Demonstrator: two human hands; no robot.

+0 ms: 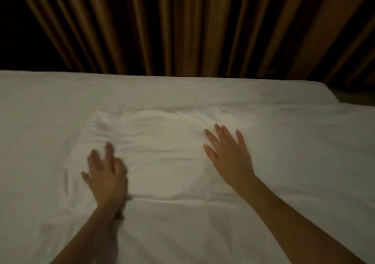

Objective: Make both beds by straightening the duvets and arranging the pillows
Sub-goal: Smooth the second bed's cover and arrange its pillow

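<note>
We see a white duvet [284,162] spread across the bed [316,86], puffed and wrinkled in the middle between our two hands. Our left hand [106,174], blurred, lies on its left creases with fingers spread, grip open. Our right hand [229,154] rests flat on it, fingers straight, before brown curtains [182,26].

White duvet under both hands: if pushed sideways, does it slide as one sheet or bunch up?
Probably bunches: the duvet already shows soft creases between the left hand and right hand. It looks floppy, draping over the far bed edge. Likely light, puffing up where wrinkled.
</note>
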